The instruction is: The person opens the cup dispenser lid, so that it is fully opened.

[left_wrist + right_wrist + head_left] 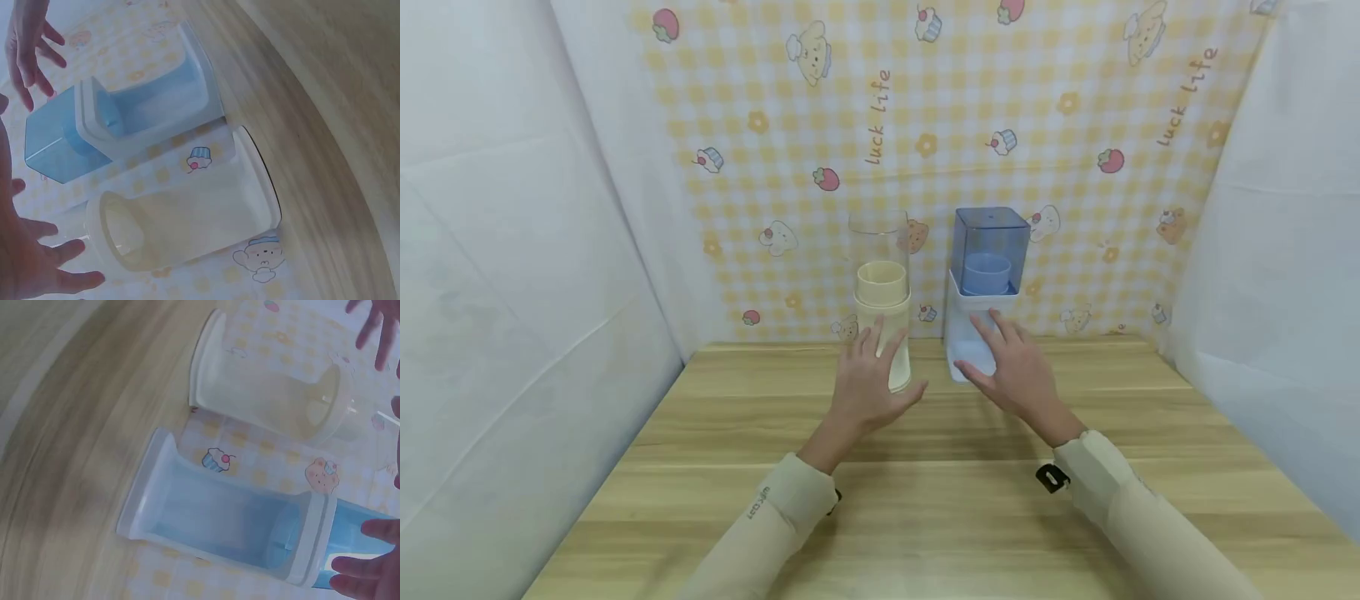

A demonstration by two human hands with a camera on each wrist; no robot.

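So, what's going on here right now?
A person has both hands out, fingers spread: the left hand at the cream dispenser, the right hand at the blue dispenser. Neither is gripping; I can't tell whether they touch. Both dispensers stand upright, side by side, toward the back of the wooden table.

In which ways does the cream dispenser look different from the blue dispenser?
The cream dispenser is rounded; the blue dispenser is boxy.
The cream dispenser has a colourless top; the blue dispenser has a blue-tinted top.
In the head view, the cream dispenser stands left of the blue dispenser.
Both stand upright on the table, and both tops are see-through.
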